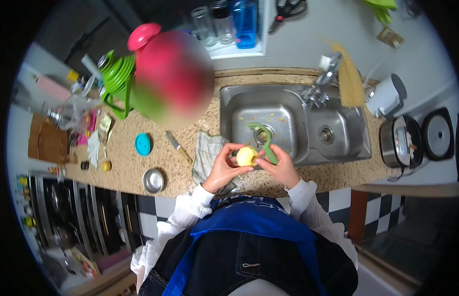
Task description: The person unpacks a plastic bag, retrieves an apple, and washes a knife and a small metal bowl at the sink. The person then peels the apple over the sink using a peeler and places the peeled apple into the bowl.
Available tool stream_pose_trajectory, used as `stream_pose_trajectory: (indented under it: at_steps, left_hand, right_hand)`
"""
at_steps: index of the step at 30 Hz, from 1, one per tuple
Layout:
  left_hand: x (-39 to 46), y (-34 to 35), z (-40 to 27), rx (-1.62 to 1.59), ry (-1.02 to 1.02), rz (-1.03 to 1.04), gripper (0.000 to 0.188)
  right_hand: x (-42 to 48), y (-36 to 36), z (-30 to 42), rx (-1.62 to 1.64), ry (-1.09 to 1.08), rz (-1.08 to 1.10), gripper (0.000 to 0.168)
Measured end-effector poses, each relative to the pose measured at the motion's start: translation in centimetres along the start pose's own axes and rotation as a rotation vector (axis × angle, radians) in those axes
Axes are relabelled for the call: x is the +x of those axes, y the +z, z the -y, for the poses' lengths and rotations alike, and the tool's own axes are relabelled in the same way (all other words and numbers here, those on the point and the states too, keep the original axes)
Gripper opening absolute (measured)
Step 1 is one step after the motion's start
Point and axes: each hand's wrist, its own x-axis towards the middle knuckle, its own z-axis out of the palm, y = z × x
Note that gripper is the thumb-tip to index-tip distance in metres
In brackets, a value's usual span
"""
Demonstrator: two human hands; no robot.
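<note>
My left hand (225,167) holds a pale yellow peeled fruit (246,156), perhaps an apple, at the front edge of the sink. A dark hollow shows on the fruit's right side, where the fingertips of my right hand (282,168) come close to or touch it. In my right hand is a green peeler (268,146), its curved head pointing up and left over the large basin. Below lies the stainless steel double sink (229,111), with scraps of peel (282,120) scattered on the basin floor and around the drain.
Left of the sink lie a grey dishcloth (205,153), a wooden-handled knife (178,146), a small metal bowl (153,181) and a turquoise lid (142,144). The faucet (319,88) rises behind the sink, with a yellow cloth (348,79) beside it. An open rice cooker (399,142) stands at the right.
</note>
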Motion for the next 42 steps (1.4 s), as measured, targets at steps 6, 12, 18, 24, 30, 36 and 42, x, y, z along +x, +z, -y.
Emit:
stream_pose_trajectory:
  at_steps: [6,12,18,24,30,36,42]
  left_hand:
    - [-2.1,-0.8,1.2,-0.196,-0.089,-0.019,0.050]
    - [-5.2,-2.4,0.9,-0.540,-0.233,-0.157,0.043]
    - [-9.7,-5.4,1.6,-0.677,-0.180,-0.432,0.036]
    - [-13.6,-10.4,1.4,-0.725,-0.141,-0.556,0.039]
    - [-18.3,-17.4,0.4,-0.637,-0.137,-0.641,0.039]
    - [-23.5,-26.1,-0.1,-0.399,-0.229,-0.726,0.037]
    - [-25.7,-31.8,-1.0,-0.366,-0.231,-0.623,0.041]
  right_hand:
    - [1.4,-2.4,0.3,-0.116,0.183,0.222,0.011]
    - [9.0,-16.3,-15.9,-1.122,0.182,0.186,0.023]
    - [11.6,-4.5,-11.1,-1.364,0.189,0.130,0.034]
    - [15.0,8.4,-12.8,-1.003,-0.323,0.308,0.026]
    - [19.2,15.8,-14.5,-1.367,-0.394,0.117,0.023]
    - [15.5,26.0,-15.3,-1.353,-0.394,0.245,0.028]
    - [15.5,29.8,-17.3,-1.399,-0.083,0.038,0.031]
